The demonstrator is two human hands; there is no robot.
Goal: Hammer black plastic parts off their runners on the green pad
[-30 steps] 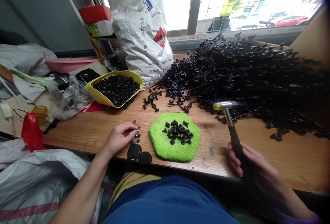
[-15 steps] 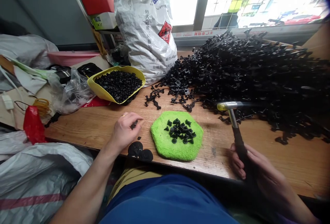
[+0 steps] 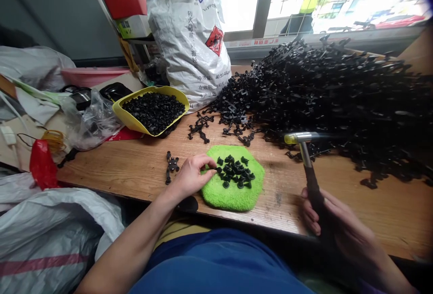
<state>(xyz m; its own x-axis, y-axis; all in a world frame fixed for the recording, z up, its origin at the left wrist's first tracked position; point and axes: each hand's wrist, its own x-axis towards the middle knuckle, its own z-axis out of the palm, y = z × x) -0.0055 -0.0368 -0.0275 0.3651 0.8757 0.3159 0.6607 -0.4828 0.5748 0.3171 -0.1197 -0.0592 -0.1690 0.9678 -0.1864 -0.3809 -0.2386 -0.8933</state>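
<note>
My left hand (image 3: 192, 176) reaches over the left edge of a fuzzy green hexagonal pad (image 3: 233, 200). Its thumb and forefinger are pinched at a small black plastic piece, mostly hidden by the fingertips. A loose cluster of black plastic pieces (image 3: 237, 171) lies on the pad, just right of those fingers. Left of the hand, a branched black plastic part (image 3: 172, 164) rests on the wooden table. My right hand (image 3: 338, 222) is closed around the dark handle of a hammer (image 3: 308, 158), held upright right of the pad. The hammer has a metal head with a yellow tip.
A large heap of black plastic parts (image 3: 324, 95) covers the table's back right. A yellow scoop-like container (image 3: 135, 122) full of black pieces stands at the back left, beside a white sack (image 3: 189, 50). Black discs (image 3: 188, 204) sit at the front edge. Several branched parts (image 3: 200, 130) lie behind the pad.
My left hand has moved right, from the bare table to the pad's left edge. The branched part on the table is now uncovered. My right hand and the hammer have hardly moved.
</note>
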